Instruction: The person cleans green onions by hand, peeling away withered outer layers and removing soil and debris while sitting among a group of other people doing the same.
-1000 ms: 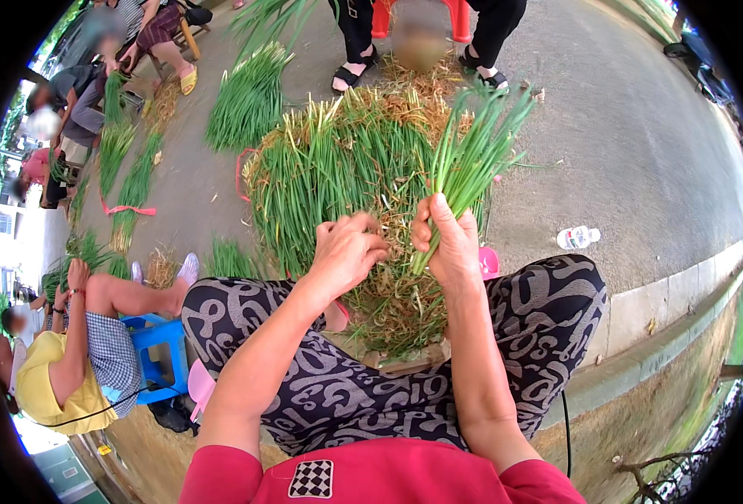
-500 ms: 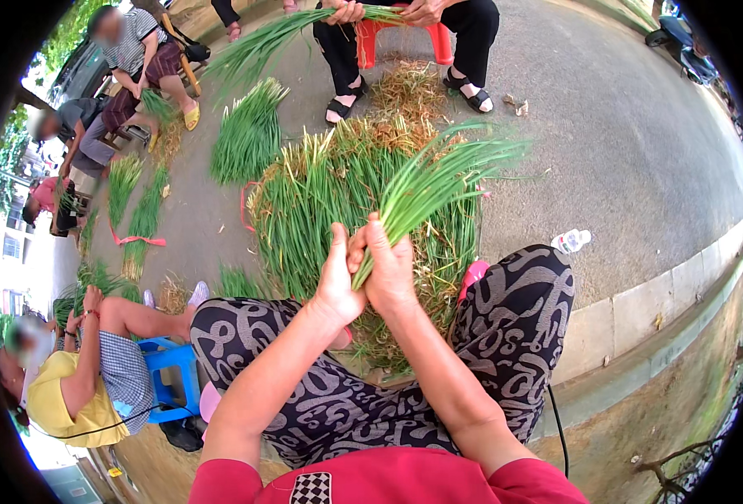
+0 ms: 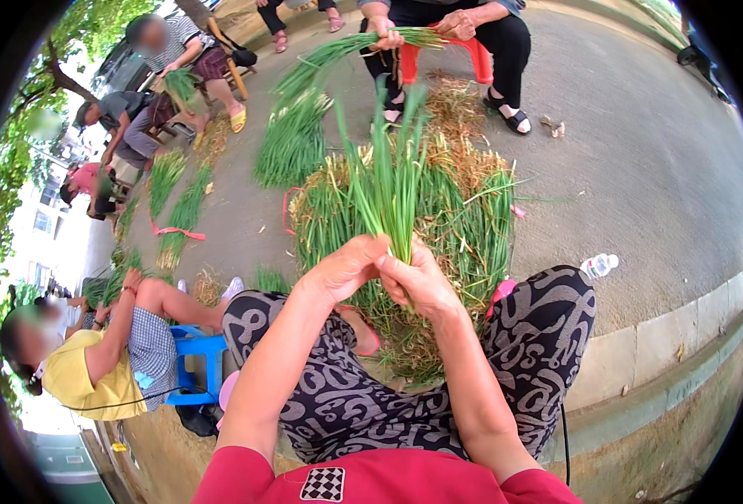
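Both my hands meet around the lower stems of a bunch of green chives (image 3: pixel 394 189), its leaves fanning upward and blurred at the tips. My right hand (image 3: pixel 420 279) wraps the stem ends, thumb across the front. From the other side my left hand (image 3: pixel 348 267) closes on the bunch, fingers curled against the stems. Behind and below lies a large pile of chives (image 3: pixel 325 220), with pale stem ends and dry brown leaves along its far side and right part. The cut ends of the held bunch are mostly hidden by my fingers.
Opposite, a person on a red stool (image 3: pixel 474 57) holds another bunch. Smaller chive heaps (image 3: pixel 294 143) lie leftward. A clear plastic bottle (image 3: pixel 599 265) lies near the kerb (image 3: pixel 657 349). At left, a person in yellow is beside a blue stool (image 3: pixel 197 357); several others sit farther off.
The bunch has swung from leaning right to nearly upright, staying in both hands. My hands have turned around its stems. The whole view has shifted, with the surroundings now farther right and lower.
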Demonstrator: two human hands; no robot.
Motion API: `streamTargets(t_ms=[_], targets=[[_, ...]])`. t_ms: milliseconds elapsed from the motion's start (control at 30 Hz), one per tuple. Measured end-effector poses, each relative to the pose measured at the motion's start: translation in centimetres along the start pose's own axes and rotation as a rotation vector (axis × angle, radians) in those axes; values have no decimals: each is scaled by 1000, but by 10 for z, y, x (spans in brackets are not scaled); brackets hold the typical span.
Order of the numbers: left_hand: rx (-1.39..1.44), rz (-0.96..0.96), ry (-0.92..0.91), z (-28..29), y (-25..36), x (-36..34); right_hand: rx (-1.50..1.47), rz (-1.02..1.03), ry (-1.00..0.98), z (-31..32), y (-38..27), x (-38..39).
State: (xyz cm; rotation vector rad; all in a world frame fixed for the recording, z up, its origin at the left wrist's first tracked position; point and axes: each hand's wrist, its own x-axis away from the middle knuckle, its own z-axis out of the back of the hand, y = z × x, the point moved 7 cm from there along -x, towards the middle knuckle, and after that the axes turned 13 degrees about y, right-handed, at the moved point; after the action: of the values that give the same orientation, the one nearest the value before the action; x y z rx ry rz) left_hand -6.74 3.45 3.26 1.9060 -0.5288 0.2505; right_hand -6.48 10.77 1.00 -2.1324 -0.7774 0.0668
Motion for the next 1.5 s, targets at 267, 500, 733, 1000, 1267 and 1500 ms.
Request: streamTargets(t_ms=[267, 500, 733, 1000, 1267, 1500], targets=[[-35, -119, 235, 10, 28, 5, 183, 36, -146, -20, 2, 6], [52, -211, 138, 14, 51, 20, 42, 141, 9, 5, -9, -5], [55, -46, 240, 6, 39, 33, -22, 300, 139, 13, -36, 2], [134, 190, 281, 21, 12, 46, 505, 493, 403, 19, -48, 7], [449, 305, 230, 10, 12, 53, 170, 431, 353, 37, -42, -1], [405, 236, 266, 20, 1, 53, 672, 663, 306, -3, -44, 11]])
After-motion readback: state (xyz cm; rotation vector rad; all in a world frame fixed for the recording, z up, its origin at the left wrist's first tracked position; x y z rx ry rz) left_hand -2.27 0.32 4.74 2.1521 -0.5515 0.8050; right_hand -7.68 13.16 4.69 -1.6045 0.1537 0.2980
